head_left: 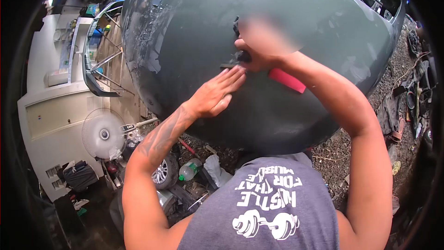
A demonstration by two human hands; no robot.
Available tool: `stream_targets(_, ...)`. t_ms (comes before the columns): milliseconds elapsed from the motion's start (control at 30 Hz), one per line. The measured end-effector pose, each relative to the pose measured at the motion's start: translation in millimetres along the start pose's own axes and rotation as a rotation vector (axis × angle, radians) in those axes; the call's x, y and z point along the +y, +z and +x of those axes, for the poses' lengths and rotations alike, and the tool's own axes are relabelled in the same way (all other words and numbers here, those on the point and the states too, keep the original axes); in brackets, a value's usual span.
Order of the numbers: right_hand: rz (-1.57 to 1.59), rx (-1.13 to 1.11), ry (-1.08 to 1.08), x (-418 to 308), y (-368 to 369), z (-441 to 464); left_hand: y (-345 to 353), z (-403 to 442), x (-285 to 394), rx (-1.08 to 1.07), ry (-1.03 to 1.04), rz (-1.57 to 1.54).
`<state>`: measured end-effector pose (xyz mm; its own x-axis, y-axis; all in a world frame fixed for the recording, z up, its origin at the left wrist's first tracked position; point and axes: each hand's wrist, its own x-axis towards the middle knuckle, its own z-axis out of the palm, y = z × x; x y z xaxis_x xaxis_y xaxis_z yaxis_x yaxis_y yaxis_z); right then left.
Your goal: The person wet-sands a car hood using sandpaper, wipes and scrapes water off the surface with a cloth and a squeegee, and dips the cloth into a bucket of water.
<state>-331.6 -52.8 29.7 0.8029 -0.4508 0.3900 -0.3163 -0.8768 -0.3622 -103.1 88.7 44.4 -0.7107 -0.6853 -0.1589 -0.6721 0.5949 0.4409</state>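
Observation:
A dark grey-green car hood (199,32) with a wet-looking, patchy surface spreads out in front of me. My right hand (266,48), partly blurred, is wrapped around a black sanding block (242,56) resting on the hood. Part of the block is hidden under that hand. My left hand (217,91) lies with its fingers stretched out together, the tips touching the near end of the block. A pinkish-red flat pad (287,80) sits on the hood just below my right wrist.
At left are a standing fan (104,134), a cream cabinet (55,111) and a bumper-like curved part (88,60). Below the hood lie a wheel (162,173) and a plastic bottle (189,170). Shoes and scattered items cover gravel (393,78) at right.

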Motion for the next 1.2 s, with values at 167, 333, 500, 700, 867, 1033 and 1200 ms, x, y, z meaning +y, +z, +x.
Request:
stream_targets(167, -0.267, 0.187, 0.216, 83.4, -53.2, -48.8, 5.2, -34.1, 5.3, -0.048, 0.002, -0.065)
stream_targets(333, -0.537, 0.370, 0.422, 169.7, -83.2, -66.3, -4.2, 23.4, 16.4, 0.016, 0.040, -0.068)
stream_targets(500, -0.615, 0.437, 0.426, 179.5, -86.9, -83.9, 2.2, -11.1, 6.6, 0.012, -0.030, -0.092)
stream_targets(700, -0.558, 0.465, 0.367, 182.4, -90.4, -87.9, -0.1, 55.3, 7.1, 0.093, 0.031, 0.024)
stream_targets(867, -0.540, 0.488, 0.433, 174.1, -88.7, -80.3, 0.8, 57.9, -6.4, 0.247, -0.211, 0.154)
stream_targets(1033, -0.513, 0.501, 0.410, 169.4, -90.5, -83.1, 26.2, 88.3, 6.0, 0.517, -0.323, 0.210)
stream_targets(1200, -0.478, 0.464, 0.422, 167.9, -94.0, -82.4, 5.2, 85.5, -15.2, 0.551, -0.391, 0.242)
